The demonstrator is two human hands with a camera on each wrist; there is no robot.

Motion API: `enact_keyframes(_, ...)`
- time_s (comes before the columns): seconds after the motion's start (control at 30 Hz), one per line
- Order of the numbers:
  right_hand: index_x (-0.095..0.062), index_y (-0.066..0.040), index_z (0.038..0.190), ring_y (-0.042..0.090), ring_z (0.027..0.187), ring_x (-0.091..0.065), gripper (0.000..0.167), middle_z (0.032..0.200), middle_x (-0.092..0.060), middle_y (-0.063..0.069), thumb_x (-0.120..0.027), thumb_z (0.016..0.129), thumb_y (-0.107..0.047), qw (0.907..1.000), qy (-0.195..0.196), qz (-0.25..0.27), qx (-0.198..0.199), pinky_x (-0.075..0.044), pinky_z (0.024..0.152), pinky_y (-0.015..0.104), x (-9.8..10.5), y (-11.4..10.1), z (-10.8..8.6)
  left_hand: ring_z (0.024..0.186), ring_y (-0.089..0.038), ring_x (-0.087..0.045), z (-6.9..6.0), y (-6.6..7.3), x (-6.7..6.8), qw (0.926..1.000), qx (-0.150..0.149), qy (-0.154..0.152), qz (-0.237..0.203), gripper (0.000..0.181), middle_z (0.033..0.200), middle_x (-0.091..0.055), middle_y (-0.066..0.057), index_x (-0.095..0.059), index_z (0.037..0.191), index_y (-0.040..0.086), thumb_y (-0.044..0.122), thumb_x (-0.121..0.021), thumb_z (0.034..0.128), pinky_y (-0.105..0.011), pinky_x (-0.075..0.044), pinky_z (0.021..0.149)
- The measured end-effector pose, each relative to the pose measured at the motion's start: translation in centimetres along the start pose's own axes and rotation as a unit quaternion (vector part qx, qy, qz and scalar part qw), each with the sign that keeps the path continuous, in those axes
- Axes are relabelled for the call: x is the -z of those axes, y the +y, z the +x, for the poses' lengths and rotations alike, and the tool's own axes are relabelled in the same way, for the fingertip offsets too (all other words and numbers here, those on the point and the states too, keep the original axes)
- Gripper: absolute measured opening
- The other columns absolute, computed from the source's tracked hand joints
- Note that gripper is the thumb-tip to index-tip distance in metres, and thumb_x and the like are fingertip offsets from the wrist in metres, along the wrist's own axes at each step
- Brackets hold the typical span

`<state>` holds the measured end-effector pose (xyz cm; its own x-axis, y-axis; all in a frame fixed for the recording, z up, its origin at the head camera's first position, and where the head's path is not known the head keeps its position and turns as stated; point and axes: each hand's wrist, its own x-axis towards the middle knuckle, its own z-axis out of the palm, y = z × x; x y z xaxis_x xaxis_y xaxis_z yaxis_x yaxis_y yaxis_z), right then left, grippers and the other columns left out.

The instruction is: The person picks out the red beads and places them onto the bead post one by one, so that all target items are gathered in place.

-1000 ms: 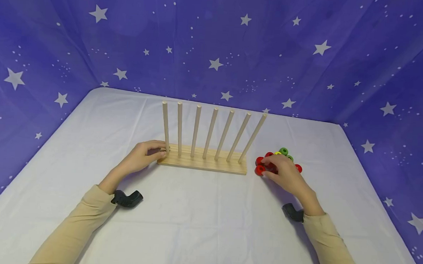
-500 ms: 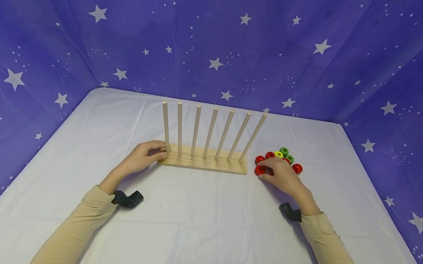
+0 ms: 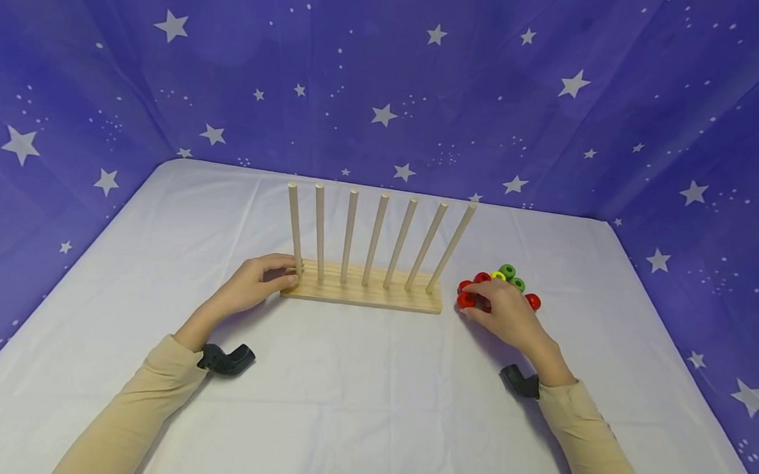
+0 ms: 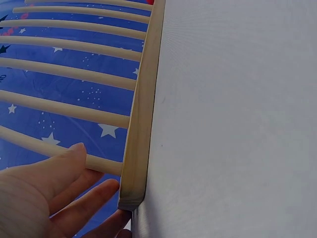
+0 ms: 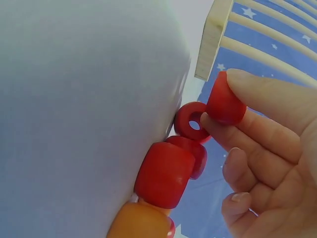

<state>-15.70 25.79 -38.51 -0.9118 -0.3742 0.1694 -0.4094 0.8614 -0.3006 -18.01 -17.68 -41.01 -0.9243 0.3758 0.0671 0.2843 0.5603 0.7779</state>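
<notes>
In the head view, a wooden rack (image 3: 363,297) with several upright pegs stands mid-table. My left hand (image 3: 251,284) holds its left end, thumb and fingers around the outermost peg. The left wrist view shows the thumb of my left hand (image 4: 64,193) by that peg and other fingers at the end of the base (image 4: 141,124). Right of the rack, my right hand (image 3: 507,315) pinches a red bead (image 3: 466,301) between thumb and finger. In the right wrist view the pinched bead (image 5: 225,103) is beside another red bead (image 5: 184,121) with its hole showing.
Behind my right hand are green beads (image 3: 508,271), a yellow bead (image 3: 498,275) and more red beads (image 3: 533,301), partly covered by the hand. An orange-looking bead (image 5: 141,223) shows in the right wrist view. A star-patterned purple cloth (image 3: 388,66) surrounds the white table.
My right hand has shifted slightly left and towards me, and its thumb and finger have closed on a front red bead, which is slightly raised. The left hand keeps its hold on the rack.
</notes>
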Motion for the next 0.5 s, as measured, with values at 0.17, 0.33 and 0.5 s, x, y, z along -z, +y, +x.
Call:
enact_keyframes(0.17, -0.071, -0.005, 0.105, 0.016, 0.075, -0.054, 0.035, 0.089, -0.069, 0.007, -0.078, 0.075, -0.021, 0.9999, 0.002, 0.007, -0.010, -0.045, 0.064, 0.025, 0.11, -0.27, 0.00, 0.127, -0.042, -0.047, -0.18, -0.01, 0.12, 1.0000, -0.001, 0.000, 0.000, 0.037, 0.137, -0.049, -0.025, -0.058, 0.124, -0.003, 0.018, -0.058, 0.0930, -0.053, -0.039, 0.107)
enact_keyframes(0.33, -0.070, -0.003, 0.105, 0.016, 0.072, -0.054, 0.036, 0.087, -0.070, 0.008, -0.078, 0.075, -0.020, 0.9998, 0.020, 0.008, -0.001, -0.044, 0.060, 0.023, 0.29, -0.29, -0.01, 0.128, -0.042, -0.046, -0.19, -0.09, 0.07, 1.0000, -0.007, -0.002, 0.002, 0.038, 0.137, -0.049, -0.025, -0.057, 0.124, -0.005, 0.016, -0.059, 0.0923, -0.052, -0.038, 0.108)
enact_keyframes(0.5, -0.071, -0.004, 0.105, 0.016, 0.070, -0.054, 0.036, 0.086, -0.070, 0.009, -0.079, 0.074, -0.020, 0.9988, 0.047, 0.001, 0.012, -0.042, 0.058, 0.023, 0.32, -0.10, -0.11, 0.128, -0.042, -0.045, -0.05, -0.20, -0.12, 0.9999, -0.015, -0.005, 0.006, 0.040, 0.137, -0.049, -0.025, -0.056, 0.125, -0.005, 0.016, -0.059, 0.0919, -0.051, -0.039, 0.108)
